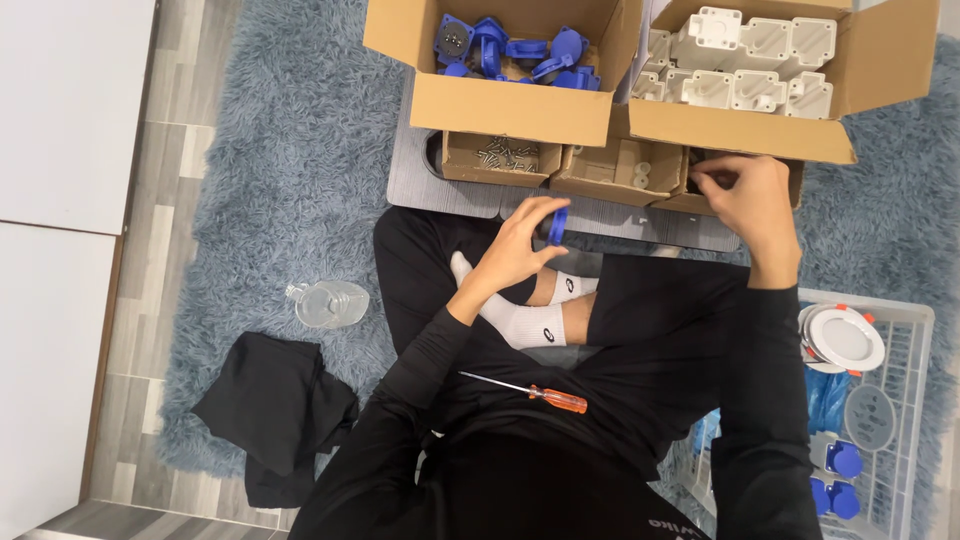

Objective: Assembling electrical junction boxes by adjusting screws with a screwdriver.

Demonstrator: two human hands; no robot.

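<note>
Hands at work over crossed legs, person seated on a shaggy blue-grey rug [290, 150]. Left hand [520, 245] is raised above the knees, fingers and thumb curled around a blue part [557, 226], holding it edge-on (only a sliver of blue shows past the fingertips). Right hand [745, 195] reaches forward into the rightmost small tray [795, 185], fingers pinched together at its rim; whether anything sits between them I cannot tell, since the fingertips are down in shadow.

Three small cardboard trays stand in a row on a grey board [420, 185]: screw tray [500, 158] at left with small metal screws, middle tray [620, 170] with pale round pieces, then the one the right hand is in. Behind them, two big open boxes: blue box [500, 110] full of blue plugs, white box [740, 130] packed with white housings.

Screwdriver [530, 392], orange handle, lies across the lap, touching neither hand. White socks [530, 320] show between the black trouser legs.

Grey crate [910, 330] at the person's right holds a round white lamp [845, 338] and blue sockets [838, 480]. Clear bottle [328, 303] lies on the rug at left, black cloth [275, 410] bunched just below it.
</note>
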